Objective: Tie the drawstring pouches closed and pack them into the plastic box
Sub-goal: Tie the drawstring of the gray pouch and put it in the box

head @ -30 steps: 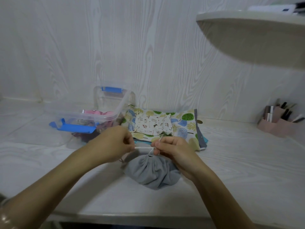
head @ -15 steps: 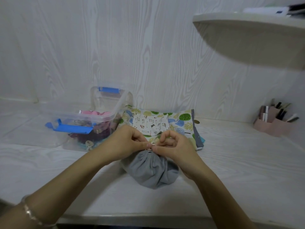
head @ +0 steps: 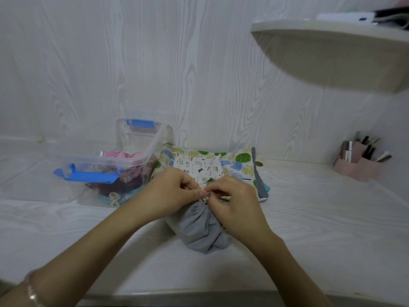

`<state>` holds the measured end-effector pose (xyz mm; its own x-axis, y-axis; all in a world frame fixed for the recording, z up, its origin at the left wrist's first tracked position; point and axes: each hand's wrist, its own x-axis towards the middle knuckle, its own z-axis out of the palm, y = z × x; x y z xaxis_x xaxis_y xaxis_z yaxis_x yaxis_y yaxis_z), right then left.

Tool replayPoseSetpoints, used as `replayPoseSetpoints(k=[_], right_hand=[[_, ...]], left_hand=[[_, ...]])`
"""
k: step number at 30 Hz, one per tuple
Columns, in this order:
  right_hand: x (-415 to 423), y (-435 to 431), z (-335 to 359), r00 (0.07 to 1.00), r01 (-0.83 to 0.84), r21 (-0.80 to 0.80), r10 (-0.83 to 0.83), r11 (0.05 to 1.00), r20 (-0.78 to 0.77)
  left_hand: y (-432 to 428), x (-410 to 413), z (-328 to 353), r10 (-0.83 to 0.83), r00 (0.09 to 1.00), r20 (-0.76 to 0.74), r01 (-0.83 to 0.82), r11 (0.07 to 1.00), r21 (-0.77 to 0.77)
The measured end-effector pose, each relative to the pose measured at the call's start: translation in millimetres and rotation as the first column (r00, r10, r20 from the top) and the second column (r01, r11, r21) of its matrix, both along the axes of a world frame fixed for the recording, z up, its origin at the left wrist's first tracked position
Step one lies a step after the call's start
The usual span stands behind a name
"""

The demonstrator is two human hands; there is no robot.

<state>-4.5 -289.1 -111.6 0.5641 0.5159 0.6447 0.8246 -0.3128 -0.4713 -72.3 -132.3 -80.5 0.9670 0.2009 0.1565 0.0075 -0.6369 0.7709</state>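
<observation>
Left hand (head: 174, 191) and right hand (head: 232, 200) meet fingertip to fingertip, each pinching the cord at the gathered neck of the grey pouch (head: 199, 229) beneath them on the counter (head: 321, 229).

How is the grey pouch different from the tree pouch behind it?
The grey pouch is plain; the tree pouch has colourful trees. The grey pouch is bunched up, its top gathered; the tree pouch lies flat. The left hand and right hand pinch the grey pouch's top; a small pouch lies on the tree pouch. Both are cloth and outside the box.
</observation>
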Motion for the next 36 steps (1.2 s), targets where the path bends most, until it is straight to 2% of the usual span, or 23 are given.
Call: replayPoseSetpoints(k=[2,4,5,6,7,8,9,10,12,14,16,17,19,21,25,28,30,31,33,34,36], right_hand=[[2,-2,4,0.984,-0.034,0.009,0.035,0.999,-0.174],[4,-3,9,0.894,-0.079,0.077,0.105,0.994,-0.437],[6,-3,9,0.784,-0.107,0.159,0.182,0.981,-0.593],[7,-2,8,0.612,-0.132,0.275,0.297,0.952,-0.733],[10,-1,6,0.415,-0.137,0.397,0.417,0.908,-0.809],[12,0,4,0.271,-0.115,0.493,0.505,0.862,-0.820],[13,1,2,0.202,-0.104,0.544,0.553,0.833,-0.808],[12,1,1,0.186,-0.099,0.558,0.566,0.824,-0.803],[11,1,1,0.275,-0.087,0.517,0.519,0.851,-0.809],[8,-1,3,0.511,-0.082,0.391,0.376,0.917,-0.773],[6,-2,2,0.773,-0.042,0.246,0.187,0.968,-0.606],[6,-2,1,0.856,-0.023,0.185,0.115,0.983,-0.503],[4,-2,-1,0.945,-0.002,0.111,0.038,0.994,-0.324],[4,-2,-3,0.964,-0.007,0.130,0.041,0.992,-0.261],[0,-3,-1,0.903,-0.042,0.236,0.138,0.971,-0.408],[0,-1,-1,0.784,-0.016,0.360,0.235,0.933,-0.575],[2,1,-2,0.619,0.020,0.452,0.344,0.892,-0.706],[4,2,-3,0.498,0.029,0.524,0.442,0.851,-0.746],[8,5,-5,0.229,0.067,0.679,0.651,0.731,-0.724],[10,6,-7,0.132,0.087,0.722,0.711,0.686,-0.691],[12,7,-10,0.055,0.085,0.748,0.746,0.658,-0.663]], left_hand=[[-2,-1,2,0.026,0.997,0.068,-0.030,0.998,0.062],[-5,-3,2,0.030,0.991,0.128,-0.042,0.995,0.093],[-5,-3,1,0.031,0.988,0.153,-0.045,0.995,0.090],[-6,-4,1,0.033,0.984,0.176,-0.046,0.996,0.075],[-6,-4,0,0.032,0.981,0.192,-0.044,0.997,0.058],[-7,-4,0,0.029,0.979,0.201,-0.040,0.998,0.047],[-7,-4,-1,0.026,0.978,0.205,-0.037,0.998,0.048],[-7,-3,-2,0.024,0.979,0.203,-0.036,0.998,0.058],[-7,-2,-4,0.019,0.983,0.185,-0.036,0.995,0.089],[-6,-2,-6,0.023,0.988,0.152,-0.043,0.991,0.125],[-4,-2,-7,0.034,0.992,0.125,-0.050,0.991,0.125],[-4,-1,-7,0.041,0.992,0.116,-0.055,0.991,0.119],[-4,0,-8,0.060,0.993,0.106,-0.072,0.990,0.118],[-5,0,-9,0.070,0.992,0.106,-0.082,0.990,0.117],[-5,1,-10,0.073,0.990,0.123,-0.087,0.990,0.110],[-6,2,-11,0.065,0.986,0.153,-0.074,0.996,0.056],[-6,2,-12,0.031,0.985,0.169,-0.039,0.998,0.043],[-5,2,-12,0.018,0.985,0.173,-0.027,0.998,0.051],[-4,2,-11,0.010,0.984,0.178,-0.016,0.999,0.033],[-4,2,-10,0.009,0.984,0.180,-0.010,1.000,0.004],[-5,3,-8,0.014,0.985,0.171,-0.011,1.000,-0.021]])
